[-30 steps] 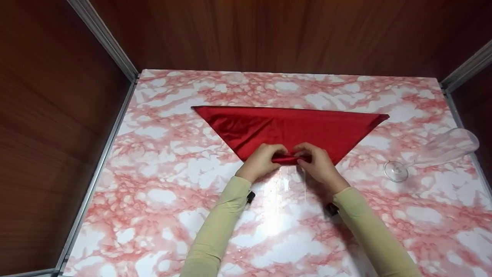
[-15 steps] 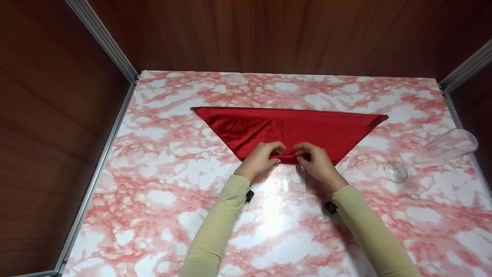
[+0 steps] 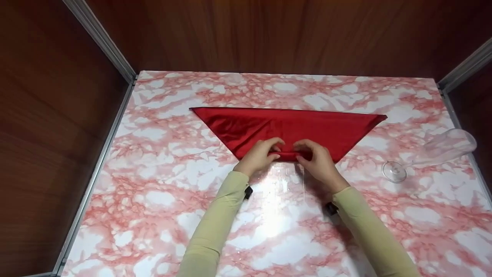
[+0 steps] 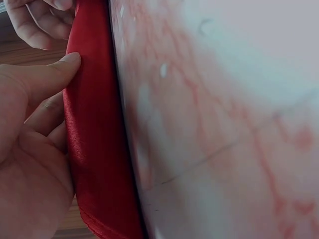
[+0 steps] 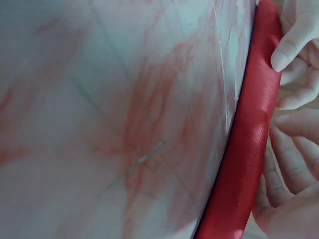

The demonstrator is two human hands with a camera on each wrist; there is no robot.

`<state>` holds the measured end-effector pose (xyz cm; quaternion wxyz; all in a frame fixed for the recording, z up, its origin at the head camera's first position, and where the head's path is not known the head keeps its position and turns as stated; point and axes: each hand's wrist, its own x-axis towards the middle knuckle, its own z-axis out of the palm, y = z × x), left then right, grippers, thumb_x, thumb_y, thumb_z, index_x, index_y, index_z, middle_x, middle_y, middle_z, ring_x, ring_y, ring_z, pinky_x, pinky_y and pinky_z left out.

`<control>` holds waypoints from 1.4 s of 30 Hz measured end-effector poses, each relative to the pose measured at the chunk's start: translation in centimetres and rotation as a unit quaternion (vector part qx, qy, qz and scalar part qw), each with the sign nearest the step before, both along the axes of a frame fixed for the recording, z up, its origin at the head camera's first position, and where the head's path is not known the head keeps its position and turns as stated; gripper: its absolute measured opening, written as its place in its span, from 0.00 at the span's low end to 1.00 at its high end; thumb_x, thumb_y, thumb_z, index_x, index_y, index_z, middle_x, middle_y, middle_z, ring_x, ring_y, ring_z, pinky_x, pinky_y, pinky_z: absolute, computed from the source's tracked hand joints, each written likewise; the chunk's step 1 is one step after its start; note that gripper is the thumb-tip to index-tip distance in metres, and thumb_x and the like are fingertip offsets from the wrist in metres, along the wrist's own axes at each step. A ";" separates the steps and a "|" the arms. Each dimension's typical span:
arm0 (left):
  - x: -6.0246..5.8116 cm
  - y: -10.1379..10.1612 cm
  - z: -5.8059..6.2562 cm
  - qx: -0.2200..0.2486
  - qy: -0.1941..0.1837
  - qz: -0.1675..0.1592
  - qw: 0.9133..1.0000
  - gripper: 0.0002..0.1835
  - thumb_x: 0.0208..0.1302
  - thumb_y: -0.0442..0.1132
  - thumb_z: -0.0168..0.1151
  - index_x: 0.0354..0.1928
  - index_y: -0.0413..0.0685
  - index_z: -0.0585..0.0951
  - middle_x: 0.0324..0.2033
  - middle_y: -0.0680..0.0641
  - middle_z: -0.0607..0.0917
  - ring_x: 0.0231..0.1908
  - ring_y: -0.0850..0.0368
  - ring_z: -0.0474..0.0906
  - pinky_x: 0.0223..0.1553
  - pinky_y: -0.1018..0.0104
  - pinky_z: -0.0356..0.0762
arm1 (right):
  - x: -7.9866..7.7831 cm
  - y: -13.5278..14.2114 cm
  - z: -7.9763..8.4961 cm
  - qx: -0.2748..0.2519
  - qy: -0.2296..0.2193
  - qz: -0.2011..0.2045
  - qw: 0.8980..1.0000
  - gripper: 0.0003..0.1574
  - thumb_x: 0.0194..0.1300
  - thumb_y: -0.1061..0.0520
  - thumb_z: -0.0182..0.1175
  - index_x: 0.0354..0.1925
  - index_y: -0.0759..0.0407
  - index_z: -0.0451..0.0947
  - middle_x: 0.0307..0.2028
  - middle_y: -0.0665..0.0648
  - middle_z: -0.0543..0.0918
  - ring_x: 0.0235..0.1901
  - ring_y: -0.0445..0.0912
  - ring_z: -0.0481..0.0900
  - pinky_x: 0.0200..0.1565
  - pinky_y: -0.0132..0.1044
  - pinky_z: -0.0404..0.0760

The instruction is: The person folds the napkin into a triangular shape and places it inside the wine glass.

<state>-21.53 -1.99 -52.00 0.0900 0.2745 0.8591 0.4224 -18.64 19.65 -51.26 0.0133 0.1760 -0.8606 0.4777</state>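
Note:
A red satin cloth point(image 3: 300, 127) lies spread in the head view, its long straight edge at the back and its sides narrowing toward me. Along the short near edge the fabric is rolled into a narrow band point(image 4: 97, 124). My left hand point(image 3: 258, 156) holds the left part of this roll, thumb on the near side and curved fingers beyond it. To its right, my right hand point(image 3: 319, 163) grips the roll likewise with thumb and bent fingers. A small gap separates the two hands. In the right wrist view, the right fingertips point(image 5: 274, 132) are partly hidden behind the red roll.
A clear stemmed flute glass point(image 3: 449, 146) lies on its side at the right, its round foot toward the cloth. The red-and-white marbled tabletop point(image 3: 153, 200) is bordered by dark wood panels point(image 3: 246, 34) at the back and sides.
Both hands have shifted slightly away from me, and the cloth's rolled near edge has moved back with them. The left hand's fingers have spread a little from its thumb.

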 end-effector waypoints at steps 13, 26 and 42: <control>-0.6 0.0 0.1 -0.010 -0.027 -0.002 1.000 0.18 0.65 0.31 0.61 0.57 0.44 0.76 0.45 0.46 0.83 0.44 0.61 0.79 0.47 0.73 0.72 | 0.1 0.1 0.0 0.008 -0.019 0.005 1.000 0.26 0.53 0.73 0.66 0.52 0.65 0.76 0.43 0.59 0.83 0.48 0.49 0.78 0.54 0.46 0.73; -0.8 0.4 0.0 0.036 -0.013 0.005 0.999 0.18 0.61 0.28 0.64 0.53 0.39 0.77 0.42 0.44 0.83 0.45 0.56 0.78 0.49 0.69 0.74 | -0.9 0.1 -0.3 0.018 -0.053 -0.004 0.998 0.24 0.56 0.75 0.62 0.52 0.67 0.75 0.39 0.60 0.84 0.43 0.51 0.80 0.47 0.46 0.77; -0.8 0.5 0.5 0.085 -0.048 0.009 0.995 0.20 0.53 0.25 0.70 0.49 0.38 0.79 0.42 0.44 0.84 0.46 0.55 0.80 0.51 0.64 0.75 | -2.3 0.2 -0.2 0.035 -0.060 -0.002 0.998 0.18 0.59 0.72 0.61 0.49 0.67 0.77 0.41 0.61 0.84 0.42 0.50 0.81 0.41 0.41 0.79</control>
